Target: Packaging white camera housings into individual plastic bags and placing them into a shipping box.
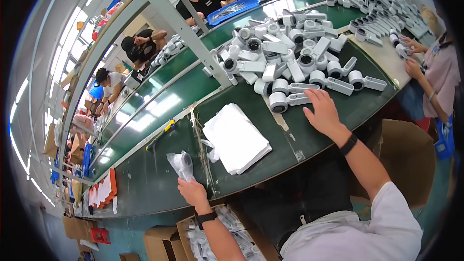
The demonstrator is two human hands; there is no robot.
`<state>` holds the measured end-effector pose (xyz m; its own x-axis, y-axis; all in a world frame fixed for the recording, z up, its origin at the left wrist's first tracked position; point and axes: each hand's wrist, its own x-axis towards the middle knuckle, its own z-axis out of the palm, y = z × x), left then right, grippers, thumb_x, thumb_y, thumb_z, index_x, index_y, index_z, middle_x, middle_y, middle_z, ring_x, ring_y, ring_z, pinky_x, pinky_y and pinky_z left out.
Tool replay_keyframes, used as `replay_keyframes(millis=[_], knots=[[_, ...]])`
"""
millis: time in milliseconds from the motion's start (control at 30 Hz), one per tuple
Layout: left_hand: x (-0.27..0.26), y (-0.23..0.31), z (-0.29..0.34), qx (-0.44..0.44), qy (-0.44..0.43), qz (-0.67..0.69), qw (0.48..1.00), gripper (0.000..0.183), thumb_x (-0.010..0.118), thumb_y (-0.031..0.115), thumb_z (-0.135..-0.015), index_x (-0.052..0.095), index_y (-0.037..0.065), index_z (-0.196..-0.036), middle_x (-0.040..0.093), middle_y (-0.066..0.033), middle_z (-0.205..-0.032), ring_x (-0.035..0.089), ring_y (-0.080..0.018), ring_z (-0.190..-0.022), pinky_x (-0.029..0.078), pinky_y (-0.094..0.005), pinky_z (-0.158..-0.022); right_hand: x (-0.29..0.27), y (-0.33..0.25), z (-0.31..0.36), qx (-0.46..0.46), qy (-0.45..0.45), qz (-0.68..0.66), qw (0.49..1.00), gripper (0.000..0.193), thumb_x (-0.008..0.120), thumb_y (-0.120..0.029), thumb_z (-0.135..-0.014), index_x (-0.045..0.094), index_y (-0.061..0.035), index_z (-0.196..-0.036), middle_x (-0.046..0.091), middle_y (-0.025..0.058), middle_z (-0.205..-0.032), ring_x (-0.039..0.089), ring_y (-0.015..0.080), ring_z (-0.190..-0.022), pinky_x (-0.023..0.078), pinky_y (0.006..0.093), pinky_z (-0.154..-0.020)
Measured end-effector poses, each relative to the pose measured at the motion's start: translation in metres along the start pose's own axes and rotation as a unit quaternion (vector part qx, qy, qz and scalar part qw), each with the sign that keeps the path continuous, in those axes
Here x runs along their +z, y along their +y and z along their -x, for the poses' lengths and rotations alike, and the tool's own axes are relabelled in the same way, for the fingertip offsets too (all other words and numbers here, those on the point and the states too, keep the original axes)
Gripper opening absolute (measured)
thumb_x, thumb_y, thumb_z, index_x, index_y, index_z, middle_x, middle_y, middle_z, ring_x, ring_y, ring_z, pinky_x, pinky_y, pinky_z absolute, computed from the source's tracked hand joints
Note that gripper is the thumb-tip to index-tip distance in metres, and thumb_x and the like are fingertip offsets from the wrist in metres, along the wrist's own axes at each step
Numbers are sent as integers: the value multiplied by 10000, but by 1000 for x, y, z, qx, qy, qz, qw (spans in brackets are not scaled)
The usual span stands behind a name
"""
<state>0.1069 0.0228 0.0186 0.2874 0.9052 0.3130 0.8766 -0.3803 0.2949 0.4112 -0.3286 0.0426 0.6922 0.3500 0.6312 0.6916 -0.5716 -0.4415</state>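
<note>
My left hand (pixel 193 193) is closed around the lower end of a white round-headed device in a clear plastic bag (pixel 182 165), held over the front edge of the bench. My right hand (pixel 323 111) reaches out with fingers and thumb apart, at the handle end of a white device (pixel 279 101) with a round head and flat handle. That device lies at the near edge of a large pile of similar white devices (pixel 270 50), many with dark round ends. Between my hands lies a stack of white plastic bags (pixel 238 137).
A yellow-and-black tool (pixel 161 134) lies on the green bench (pixel 145 179). A metal post (pixel 179 29) rises beyond it. Below the bench edge, a cardboard box (pixel 220 234) holds bagged devices. At right, a person (pixel 437 72) handles devices; others work across the bench beside a blue tray (pixel 234 9).
</note>
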Motion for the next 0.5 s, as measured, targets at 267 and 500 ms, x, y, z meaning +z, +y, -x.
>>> replay_keyframes(millis=[267,500], knots=[[-35,23,23,72,145,11,987,586,688,264,-832,455,-8,-1296,473,-237,-1252,489,-398,-1122,429,-472,-940,17,0,-7,0,-193,141,971,384,690,-212,-786,581,-102,-1137,567,98,-1058,567,292,-1050,426,449,-850],[-58,81,79,190,45,339,920,293,678,80,-827,596,9,-1099,595,-103,-1062,543,-242,-941,443,-342,-803,-16,-46,32,295,-241,-448,809,295,634,-113,-838,575,-7,-1107,666,109,-937,632,182,-686,502,308,-631]])
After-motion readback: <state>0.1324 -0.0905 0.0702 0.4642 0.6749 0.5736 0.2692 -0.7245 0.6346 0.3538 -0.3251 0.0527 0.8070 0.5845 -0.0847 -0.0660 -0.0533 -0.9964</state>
